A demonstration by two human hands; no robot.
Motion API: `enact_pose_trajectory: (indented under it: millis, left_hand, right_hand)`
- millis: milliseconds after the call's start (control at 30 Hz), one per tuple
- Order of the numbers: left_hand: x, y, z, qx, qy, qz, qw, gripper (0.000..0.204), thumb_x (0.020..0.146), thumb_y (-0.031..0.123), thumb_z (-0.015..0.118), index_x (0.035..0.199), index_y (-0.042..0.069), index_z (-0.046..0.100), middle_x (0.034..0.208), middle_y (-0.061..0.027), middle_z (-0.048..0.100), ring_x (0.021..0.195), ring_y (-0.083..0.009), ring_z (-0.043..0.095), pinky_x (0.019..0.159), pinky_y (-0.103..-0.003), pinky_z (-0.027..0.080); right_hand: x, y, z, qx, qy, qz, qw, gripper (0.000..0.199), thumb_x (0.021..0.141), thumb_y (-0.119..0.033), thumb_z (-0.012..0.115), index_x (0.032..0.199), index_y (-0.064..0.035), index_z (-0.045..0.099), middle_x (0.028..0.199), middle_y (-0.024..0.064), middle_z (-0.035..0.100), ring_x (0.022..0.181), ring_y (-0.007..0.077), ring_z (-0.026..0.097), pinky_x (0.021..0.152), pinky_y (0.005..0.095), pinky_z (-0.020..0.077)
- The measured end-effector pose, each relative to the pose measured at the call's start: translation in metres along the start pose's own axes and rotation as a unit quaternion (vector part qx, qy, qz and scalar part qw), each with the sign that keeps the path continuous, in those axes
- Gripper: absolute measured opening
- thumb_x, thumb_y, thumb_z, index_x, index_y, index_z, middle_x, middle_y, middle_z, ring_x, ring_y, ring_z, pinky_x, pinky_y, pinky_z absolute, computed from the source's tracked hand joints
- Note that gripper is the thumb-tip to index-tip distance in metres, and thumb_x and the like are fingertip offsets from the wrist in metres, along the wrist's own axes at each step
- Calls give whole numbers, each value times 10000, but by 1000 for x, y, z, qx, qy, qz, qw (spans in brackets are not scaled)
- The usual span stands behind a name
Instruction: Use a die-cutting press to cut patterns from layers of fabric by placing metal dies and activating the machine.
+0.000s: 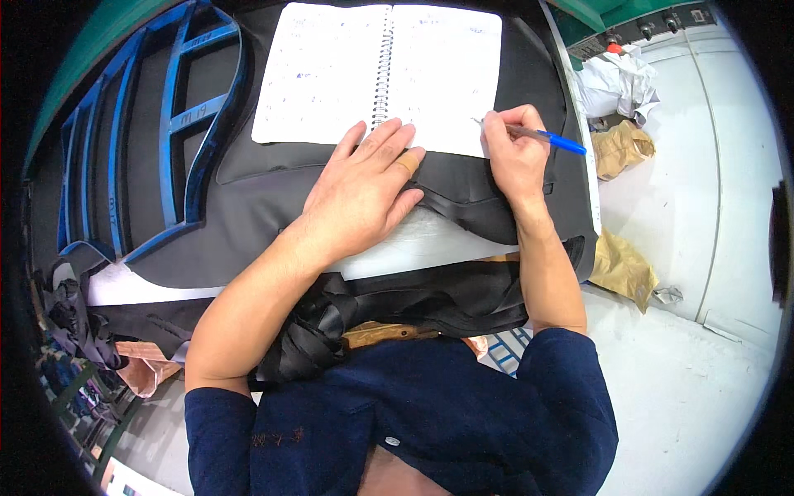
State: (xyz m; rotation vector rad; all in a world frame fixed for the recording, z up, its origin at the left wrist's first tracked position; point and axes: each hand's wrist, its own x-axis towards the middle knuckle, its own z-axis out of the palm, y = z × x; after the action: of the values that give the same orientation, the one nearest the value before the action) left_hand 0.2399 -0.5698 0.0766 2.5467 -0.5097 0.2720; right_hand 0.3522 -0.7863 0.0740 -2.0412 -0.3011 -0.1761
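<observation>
An open spiral-bound notebook [331, 70] with handwriting on its white pages lies on black sheet material [281, 202]. My left hand [360, 186] rests flat with fingers spread, its fingertips over the lower edge of the notebook near the spiral. A pen [562, 142] with a blue cap end is gripped in my right hand [518, 157], at the lower right corner of the right page. The pen's tip points left, close to the paper; whether it touches cannot be made out.
A blue metal cutting die [169, 124] lies on the black sheet at the left. Black scraps [430, 298] bunch along the table's near edge. Right of the table are crumpled white wrapping [616, 83], brown paper [624, 150] and a control panel with a red button [613, 47].
</observation>
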Motion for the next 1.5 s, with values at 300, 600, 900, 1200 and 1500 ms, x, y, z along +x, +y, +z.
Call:
enact_pose_trajectory:
  millis: [300,600,900,1200,1500]
  left_hand:
    - [-2,0,1,5,-1,-12,1000,488,890,271,674,1311,41,582,1449,-163,490,1411,-318,390,1172,-510,277]
    - [-2,-1,3,0,12,7,1000,469,915,280,639,1293,9,576,1414,-179,506,1402,-311,394,1181,-497,256]
    - [0,0,2,-33,6,9,999,475,882,266,676,1286,34,588,1428,-161,507,1394,-320,409,1163,-508,280]
    - [-1,-1,1,-27,10,-4,1000,487,873,261,685,1289,32,582,1431,-162,502,1398,-317,403,1165,-531,276]
    - [-2,-1,2,-22,10,-1,1000,461,895,275,654,1269,15,585,1429,-177,496,1410,-294,385,1178,-509,261]
  right_hand:
    - [1,2,0,-56,56,-48,996,176,869,-69,660,762,-23,528,656,25,566,618,77,532,543,267,426]
    - [11,-24,-12,121,20,32,992,128,899,-54,658,842,-37,545,696,44,628,559,76,546,495,223,421]
    - [-3,-21,41,111,-28,-35,993,172,873,-47,676,773,-33,536,686,1,577,614,37,512,538,222,417]
    - [-4,-29,44,42,-46,-51,997,181,877,-54,660,768,-34,517,662,-4,554,599,44,499,518,235,412]
    - [-4,-26,43,12,-45,-52,998,186,864,-56,662,752,-41,514,671,-12,545,604,47,489,531,235,410]
